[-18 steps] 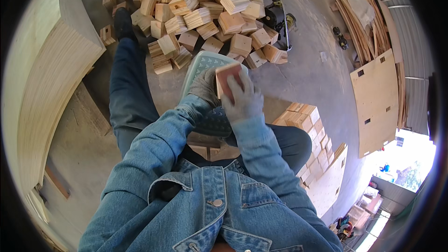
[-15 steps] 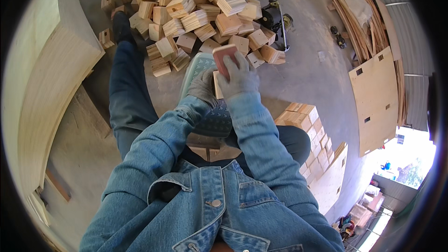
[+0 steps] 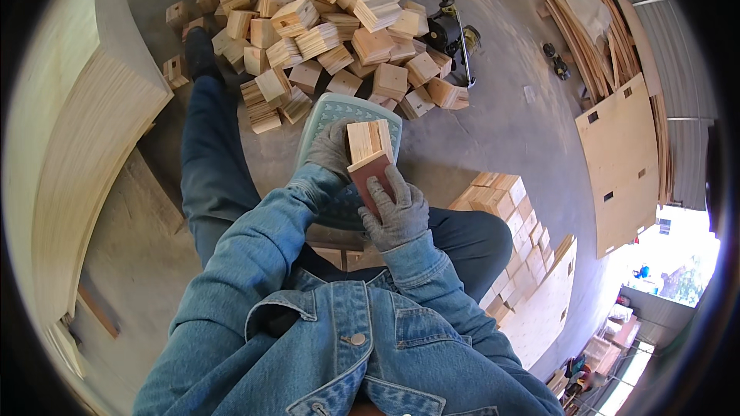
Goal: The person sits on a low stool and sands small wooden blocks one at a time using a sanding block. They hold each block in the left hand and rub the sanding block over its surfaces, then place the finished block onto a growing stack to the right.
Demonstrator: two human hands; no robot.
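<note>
Concrete floor [image 3: 493, 139], grey and smudged, in a workshop interior; on it, the following, listed from the hands outward.

Right hand [image 3: 397, 214]: gloved in grey, fingers spread and bent over a reddish-brown pad [image 3: 365, 179], holding it against the near side of a wooden block [image 3: 368, 141].

Left hand [image 3: 330, 150]: likewise gloved, closed around the block's left side; some of its fingers hidden behind the wood.

Change noted: a moment ago the pad stood at the block's far end, with the right hand covering most of the wood; now pad and hand lie at the end nearer the body, and the block's pale layered face is exposed. Judged a rubbing stroke drawn toward the wearer; how smooth the wood is cannot be told.

Block's place: held above a pale green plastic stool [image 3: 317, 117] with patterned top, between the wearer's legs.

Beyond the stool: one loose heap of similar blocks [image 3: 316, 40]; beside its right edge, a black machine [image 3: 441, 32] with a metal bar.

By the right knee: one neat stack of blocks [image 3: 520, 239].

Far left: thick stack of pale sheets [image 3: 96, 135].

Far right: one slotted panel [image 3: 623, 166], leaning near long boards [image 3: 609, 38].
</note>
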